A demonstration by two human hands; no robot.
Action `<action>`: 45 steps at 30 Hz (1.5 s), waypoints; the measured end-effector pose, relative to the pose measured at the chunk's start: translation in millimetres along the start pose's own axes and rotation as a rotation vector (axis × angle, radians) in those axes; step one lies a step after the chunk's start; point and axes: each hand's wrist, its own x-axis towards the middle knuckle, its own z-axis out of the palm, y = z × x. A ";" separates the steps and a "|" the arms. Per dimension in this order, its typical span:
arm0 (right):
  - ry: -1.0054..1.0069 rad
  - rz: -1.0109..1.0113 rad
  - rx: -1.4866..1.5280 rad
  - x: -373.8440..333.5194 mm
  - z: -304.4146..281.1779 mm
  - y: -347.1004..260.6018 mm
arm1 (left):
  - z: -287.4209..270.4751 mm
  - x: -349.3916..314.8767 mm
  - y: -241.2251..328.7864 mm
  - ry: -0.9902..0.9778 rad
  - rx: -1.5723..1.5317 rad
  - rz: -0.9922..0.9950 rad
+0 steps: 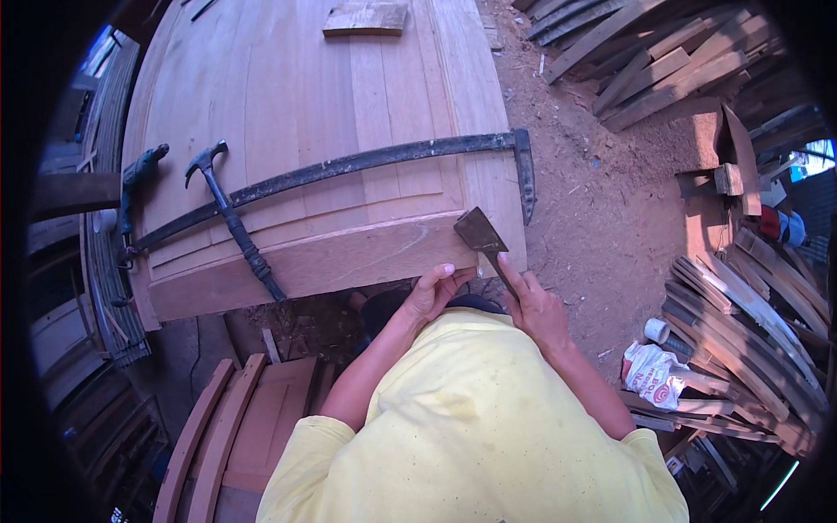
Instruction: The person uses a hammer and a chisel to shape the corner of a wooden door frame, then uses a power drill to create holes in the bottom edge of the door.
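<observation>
My right hand (539, 312) is closed round the handle of a putty knife (479, 231). Its wide, dark blade points up and to the left, over the near right corner of the wooden door panel (296, 105). Close to the panel's front edge, my left hand (433, 292) is loosely cupped, thumb up and fingers stretched to the right; no held object shows in it. A long black bar clamp (349, 166) spans the panel's width. A claw hammer (231, 218) with a wrapped handle lies across that clamp on the left.
A green power drill (139, 179) rests at the panel's left edge. On the far part lies a small wood block (364, 19). Stacked timber (741, 314) and a white bag (654, 375) are on the right. Curved wooden pieces (231, 427) stand at lower left.
</observation>
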 end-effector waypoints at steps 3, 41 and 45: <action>0.079 -0.041 0.076 1.4 -13.7 -1.2 | 10.5 -4.6 3.7 -0.005 0.007 -0.011; 0.189 -0.421 -0.368 283.4 -117.4 -32.3 | 51.2 -67.6 88.4 0.303 0.751 -0.533; 0.638 -0.257 -0.250 238.0 -80.1 -28.1 | 25.7 -103.8 140.1 -0.085 0.712 -0.319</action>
